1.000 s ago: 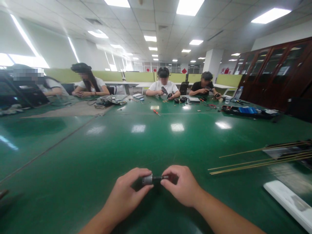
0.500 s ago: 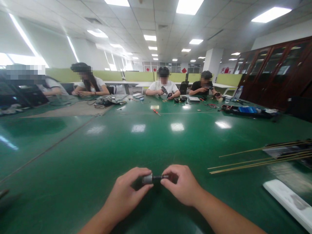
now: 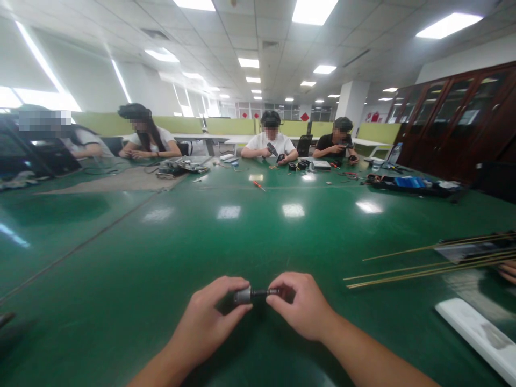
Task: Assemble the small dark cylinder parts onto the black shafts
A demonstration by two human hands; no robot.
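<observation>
Just above the green table (image 3: pixel 242 236), I hold a small grey metal cylinder with a thin dark shaft (image 3: pixel 243 295) level between my two hands. My left hand (image 3: pixel 213 317) pinches the thick grey cylinder between thumb and fingers, at its left end. The thumb and forefinger of my right hand (image 3: pixel 300 306) close on the far end of the shaft (image 3: pixel 260 293), whose tip they partly cover. A stretch of the shaft shows between the hands. Its exact kind cannot be made out.
Thin brass-coloured rods (image 3: pixel 387 279) jut in from the right, beside another person's hand (image 3: pixel 508 270). A white power strip (image 3: pixel 475 330) lies at the near right. Across the table several people sit among tools, including an orange screwdriver (image 3: pixel 258 185) and a black tray (image 3: pixel 403 184).
Another person's hand has come into view at the right edge, by the rods. My hands and the piece between them have hardly moved.
</observation>
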